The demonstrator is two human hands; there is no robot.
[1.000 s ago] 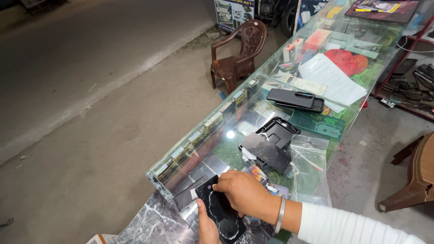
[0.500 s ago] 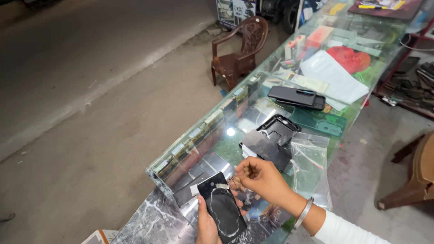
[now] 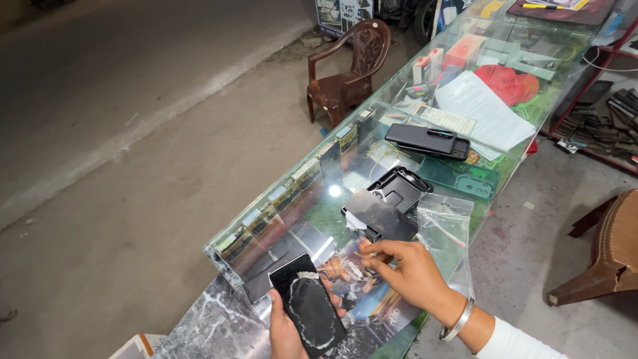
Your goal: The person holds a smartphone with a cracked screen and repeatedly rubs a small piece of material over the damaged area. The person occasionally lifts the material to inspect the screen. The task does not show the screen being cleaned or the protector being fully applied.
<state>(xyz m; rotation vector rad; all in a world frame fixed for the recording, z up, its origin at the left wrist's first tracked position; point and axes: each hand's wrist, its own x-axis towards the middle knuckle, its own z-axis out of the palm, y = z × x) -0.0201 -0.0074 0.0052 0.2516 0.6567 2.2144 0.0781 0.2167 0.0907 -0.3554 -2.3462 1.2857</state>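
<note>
My left hand [image 3: 287, 332] holds a black phone [image 3: 308, 306] screen up over the near end of a glass counter [image 3: 279, 219]; a white smear shows on its screen. My right hand [image 3: 409, 271], with a metal bangle on the wrist, hovers to the right of the phone, thumb and forefinger pinched together near a small pale scrap on the glass. Whether the fingers hold anything, I cannot tell. Just beyond the right hand lies a dark flat sheet [image 3: 377, 214] on a black phone case [image 3: 399, 188].
A clear plastic bag [image 3: 444, 229] lies right of the case. Farther along the counter are a stack of dark phones [image 3: 427, 141], white papers [image 3: 482, 110], a red cloth [image 3: 506, 82] and small boxes. A brown plastic chair [image 3: 347, 74] stands on the pavement at the left; another chair [image 3: 608, 252] at the right.
My right hand has lifted off the phone and moved right, toward the sheet and case. The phone's screen is now uncovered in my left hand.
</note>
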